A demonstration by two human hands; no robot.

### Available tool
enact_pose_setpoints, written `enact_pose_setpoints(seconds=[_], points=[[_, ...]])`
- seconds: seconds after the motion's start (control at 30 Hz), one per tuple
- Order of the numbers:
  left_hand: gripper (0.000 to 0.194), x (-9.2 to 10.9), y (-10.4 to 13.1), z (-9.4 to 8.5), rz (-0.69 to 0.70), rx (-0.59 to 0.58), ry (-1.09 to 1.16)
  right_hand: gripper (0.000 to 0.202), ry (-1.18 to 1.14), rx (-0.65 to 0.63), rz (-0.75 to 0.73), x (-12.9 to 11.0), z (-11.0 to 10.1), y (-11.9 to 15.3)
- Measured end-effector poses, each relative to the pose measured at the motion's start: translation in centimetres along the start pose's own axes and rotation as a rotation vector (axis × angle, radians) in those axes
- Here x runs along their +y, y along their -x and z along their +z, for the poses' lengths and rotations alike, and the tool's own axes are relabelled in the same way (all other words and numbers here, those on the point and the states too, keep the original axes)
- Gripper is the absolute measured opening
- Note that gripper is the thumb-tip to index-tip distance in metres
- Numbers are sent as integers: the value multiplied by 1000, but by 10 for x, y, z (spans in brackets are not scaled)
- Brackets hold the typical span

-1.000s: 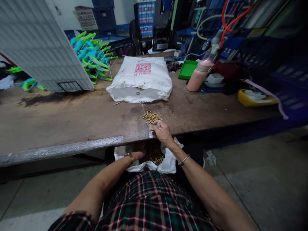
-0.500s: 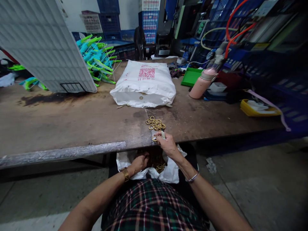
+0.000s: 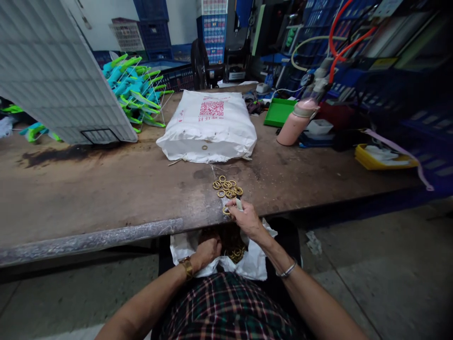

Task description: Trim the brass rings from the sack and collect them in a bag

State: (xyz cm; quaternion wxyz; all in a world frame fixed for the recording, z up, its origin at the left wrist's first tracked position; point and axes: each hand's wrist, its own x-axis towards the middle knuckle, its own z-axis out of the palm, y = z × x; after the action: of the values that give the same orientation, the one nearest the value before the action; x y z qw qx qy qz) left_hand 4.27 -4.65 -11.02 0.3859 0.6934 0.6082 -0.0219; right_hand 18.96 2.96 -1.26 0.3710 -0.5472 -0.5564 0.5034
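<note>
My right hand [image 3: 244, 217] is closed on a small pale tool with a dark tip, at the table's front edge. Its fingertips are at one brass ring [image 3: 226, 211] on the tabletop. Just beyond lie several more brass rings [image 3: 227, 185] in a loose cluster. Below the edge, my left hand [image 3: 208, 250] reaches into an open white sack [image 3: 258, 259] on my lap, its fingers curled and partly hidden; what they hold, if anything, cannot be made out. More rings [image 3: 236, 255] lie inside that sack, between my hands.
On the wooden table [image 3: 141, 184] lies a filled white bag [image 3: 212, 125] with a red printed code. A grey ribbed panel [image 3: 67, 80] and turquoise-green plastic pieces [image 3: 134, 89] are at left. To the right are a green tray [image 3: 279, 112], pink bottle [image 3: 293, 126] and yellow tray [image 3: 378, 163].
The camera view has shifted slightly. My left hand has moved a little to the right within the sack. My right hand stays beside the single ring with the tool.
</note>
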Motion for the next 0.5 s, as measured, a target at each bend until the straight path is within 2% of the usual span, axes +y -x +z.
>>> enact_pose_setpoints(seconds=[0.17,0.3,0.5], points=[[25,-5,-6,2,70,-12,3,16,88,2,-36,-4,1,1],[33,-4,-12,2,114,24,18,15,94,2,-33,-7,2,2],[30,-4,-18,7,56,55,23,16,90,-4,-55,-7,2,1]])
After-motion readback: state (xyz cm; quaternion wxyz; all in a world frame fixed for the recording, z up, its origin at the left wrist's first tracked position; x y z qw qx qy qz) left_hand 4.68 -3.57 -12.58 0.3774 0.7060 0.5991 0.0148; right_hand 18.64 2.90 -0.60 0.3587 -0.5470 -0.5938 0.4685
